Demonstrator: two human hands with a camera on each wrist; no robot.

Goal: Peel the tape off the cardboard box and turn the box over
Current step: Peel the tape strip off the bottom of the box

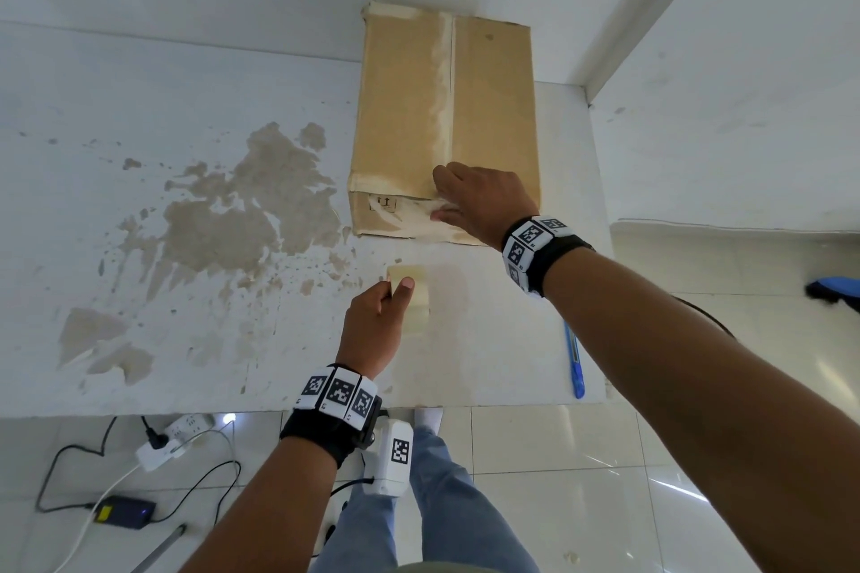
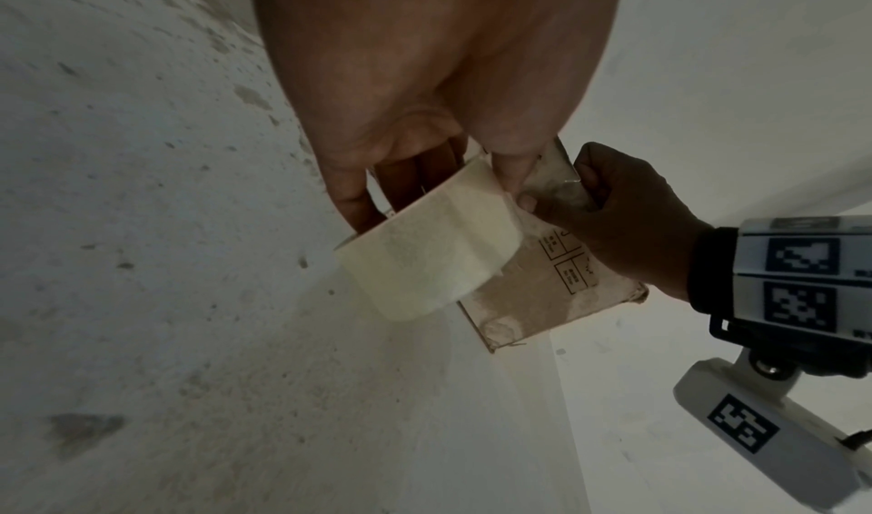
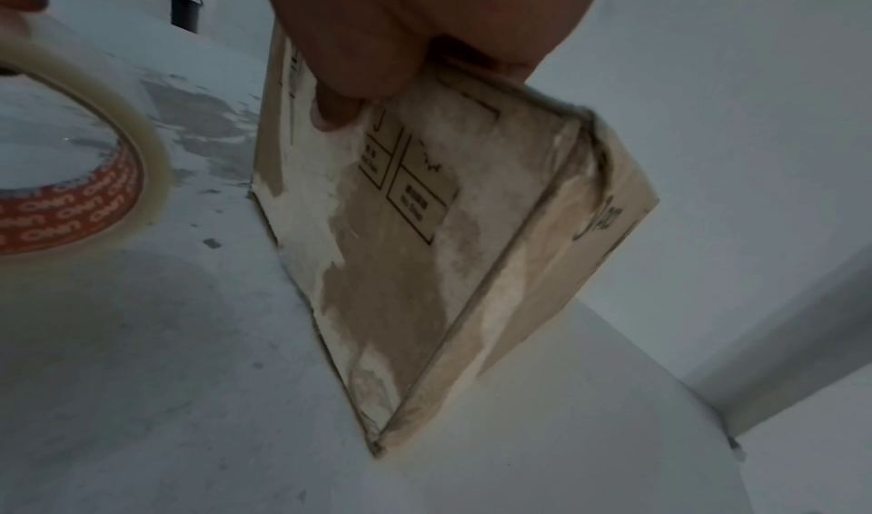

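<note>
A long cardboard box (image 1: 493, 107) lies flat on the white table (image 1: 139, 84), its far end near the wall. A whitish tape strip (image 1: 444, 98) runs along its top seam, and torn tape residue covers the near end face (image 3: 401, 279). My right hand (image 1: 446, 195) grips the box's near top edge, fingers on top and thumb (image 3: 335, 112) pressed on the end face. In front of the box my left hand (image 1: 395, 286) holds a roll of pale tape (image 1: 416, 302) upright on the table; the left wrist view shows this tape roll (image 2: 424, 257) close up.
A blue utility knife (image 1: 574, 358) lies by the table's right edge. Brown stains (image 1: 242, 209) mark the table to the left of the box. A wall corner (image 1: 605, 61) stands right of the box. On the floor are a power strip (image 1: 158, 447) and cables.
</note>
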